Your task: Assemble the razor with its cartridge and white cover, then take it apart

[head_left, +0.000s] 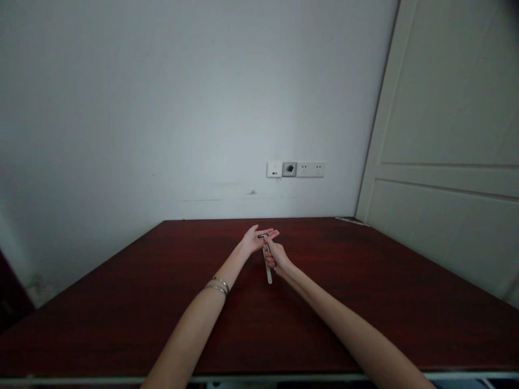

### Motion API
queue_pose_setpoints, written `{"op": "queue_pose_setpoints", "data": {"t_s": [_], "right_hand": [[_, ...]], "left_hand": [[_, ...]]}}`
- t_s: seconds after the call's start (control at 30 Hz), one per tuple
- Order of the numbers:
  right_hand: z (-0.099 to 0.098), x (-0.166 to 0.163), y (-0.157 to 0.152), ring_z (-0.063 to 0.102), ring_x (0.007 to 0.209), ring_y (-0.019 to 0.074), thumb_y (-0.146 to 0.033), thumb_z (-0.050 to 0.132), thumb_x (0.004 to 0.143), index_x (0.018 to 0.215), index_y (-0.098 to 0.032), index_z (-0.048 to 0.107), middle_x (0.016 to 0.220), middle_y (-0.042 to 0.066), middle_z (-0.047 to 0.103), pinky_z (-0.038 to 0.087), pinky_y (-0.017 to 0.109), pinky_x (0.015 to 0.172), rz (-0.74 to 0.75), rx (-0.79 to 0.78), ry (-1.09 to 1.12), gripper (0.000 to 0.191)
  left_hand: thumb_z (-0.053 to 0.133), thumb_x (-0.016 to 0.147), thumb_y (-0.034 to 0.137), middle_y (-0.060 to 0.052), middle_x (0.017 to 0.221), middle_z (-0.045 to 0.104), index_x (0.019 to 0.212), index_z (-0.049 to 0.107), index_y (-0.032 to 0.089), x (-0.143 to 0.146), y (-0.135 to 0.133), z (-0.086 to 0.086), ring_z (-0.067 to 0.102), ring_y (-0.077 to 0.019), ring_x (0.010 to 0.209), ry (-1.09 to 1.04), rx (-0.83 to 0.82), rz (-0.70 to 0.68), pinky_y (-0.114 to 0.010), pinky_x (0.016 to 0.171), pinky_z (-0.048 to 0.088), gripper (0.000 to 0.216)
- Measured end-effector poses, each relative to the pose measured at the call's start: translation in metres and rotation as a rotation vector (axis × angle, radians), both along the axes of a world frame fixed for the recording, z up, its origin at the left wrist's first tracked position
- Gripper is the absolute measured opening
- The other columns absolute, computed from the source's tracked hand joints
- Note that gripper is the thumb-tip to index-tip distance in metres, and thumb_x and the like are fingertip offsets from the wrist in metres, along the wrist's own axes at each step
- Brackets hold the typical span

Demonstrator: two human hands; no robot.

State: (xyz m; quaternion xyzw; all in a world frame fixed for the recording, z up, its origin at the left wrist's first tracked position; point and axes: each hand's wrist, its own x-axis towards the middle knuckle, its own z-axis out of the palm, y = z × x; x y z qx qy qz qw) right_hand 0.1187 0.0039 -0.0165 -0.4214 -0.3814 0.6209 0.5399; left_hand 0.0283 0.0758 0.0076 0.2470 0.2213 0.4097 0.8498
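My left hand (255, 239) is open near the far middle of the table, palm up, with its fingers stretched to the right. A small dark tool (263, 236) has its short crosspiece over that palm; I cannot tell whether it touches the skin. My right hand (276, 255) is closed around the tool's dark handle, and its fingers hide much of it, so its exact kind is unclear. Below the hands shows a narrow pale strip (269, 276) with a hole near its rounded end, like a ruler. Its upper part is hidden behind my right fingers.
The dark red wooden table (121, 308) reaches back to a white wall (182, 108). Wall sockets (310, 169) sit above its far edge. A pale panelled door (450, 135) stands along the right side. A thin light strip (352, 221) lies at the far right corner.
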Motion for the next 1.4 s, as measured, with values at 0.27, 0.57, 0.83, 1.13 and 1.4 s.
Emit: {"op": "queue_pose_setpoints", "data": {"t_s": [0.27, 0.57, 0.83, 1.13, 1.4], "right_hand": [[0.000, 0.001, 0.001, 0.020, 0.027, 0.0016, -0.049, 0.057, 0.073, 0.058, -0.019, 0.042, 0.035, -0.011, 0.029, 0.014, 0.014, 0.026, -0.039, 0.043, -0.050, 0.037], [0.018, -0.001, -0.007, 0.017, 0.027, 0.0011, -0.058, 0.056, 0.071, 0.059, -0.018, 0.042, 0.034, -0.012, 0.026, 0.011, 0.013, 0.027, 0.069, 0.192, 0.108, 0.044], [0.026, -0.003, -0.015, 0.015, 0.027, 0.0007, -0.057, 0.054, 0.074, 0.060, -0.017, 0.043, 0.035, -0.012, 0.025, 0.009, 0.013, 0.027, 0.187, 0.165, 0.216, 0.043], [0.027, -0.004, -0.018, 0.015, 0.028, 0.0010, -0.054, 0.055, 0.075, 0.060, -0.017, 0.044, 0.036, -0.011, 0.027, 0.009, 0.014, 0.028, 0.223, 0.166, 0.233, 0.041], [0.038, 0.012, -0.012, 0.017, 0.028, 0.0014, -0.057, 0.054, 0.074, 0.064, -0.018, 0.046, 0.037, -0.011, 0.027, 0.010, 0.015, 0.028, 0.162, 0.271, 0.187, 0.041]], "left_hand": [[0.032, 0.088, 0.031, -0.027, 0.111, 0.057, 0.124, 0.038, -0.008, -0.002, 0.008, -0.008, 0.061, -0.0259, 0.099, 0.079, 0.115, -0.033, -0.033, 0.083, 0.048, 0.053], [0.041, 0.087, 0.029, -0.019, 0.116, 0.058, 0.117, 0.050, 0.005, -0.029, 0.000, -0.008, 0.052, -0.0265, 0.113, -0.003, 0.501, -0.176, -0.032, 0.084, 0.042, 0.040], [0.051, 0.082, 0.022, -0.018, 0.115, 0.058, 0.116, 0.051, 0.005, -0.031, 0.001, -0.012, 0.051, -0.0245, 0.113, 0.059, 0.550, -0.060, -0.028, 0.083, 0.042, 0.038], [0.044, 0.087, 0.029, -0.014, 0.103, 0.064, 0.107, 0.057, 0.008, -0.035, 0.012, -0.016, 0.057, -0.0211, 0.105, 0.036, 0.511, 0.033, -0.032, 0.088, 0.042, 0.032], [0.071, 0.067, 0.028, -0.015, 0.089, 0.069, 0.096, 0.064, 0.007, -0.054, 0.010, -0.008, 0.065, -0.0212, 0.084, 0.612, 0.748, 0.219, -0.034, 0.085, 0.045, 0.037]]}}
